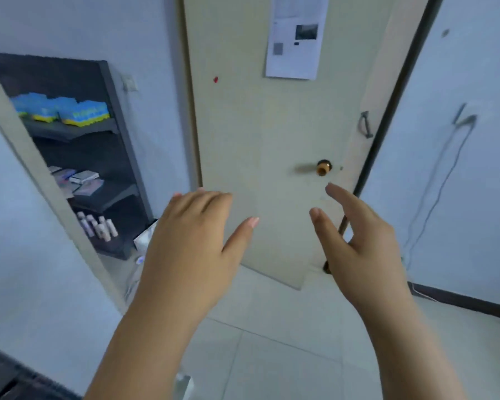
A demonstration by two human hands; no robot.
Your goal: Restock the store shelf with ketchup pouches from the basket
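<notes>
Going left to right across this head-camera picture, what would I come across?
Dark shelf unit holding stock → left hand → right hand → thin cable hanging on the right wall.

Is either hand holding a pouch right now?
No: the left hand and the right hand are both empty, fingers spread, raised in front of the door.

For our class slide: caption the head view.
Left hand and right hand, both empty, raised before a door; dark shelf at left.
</notes>
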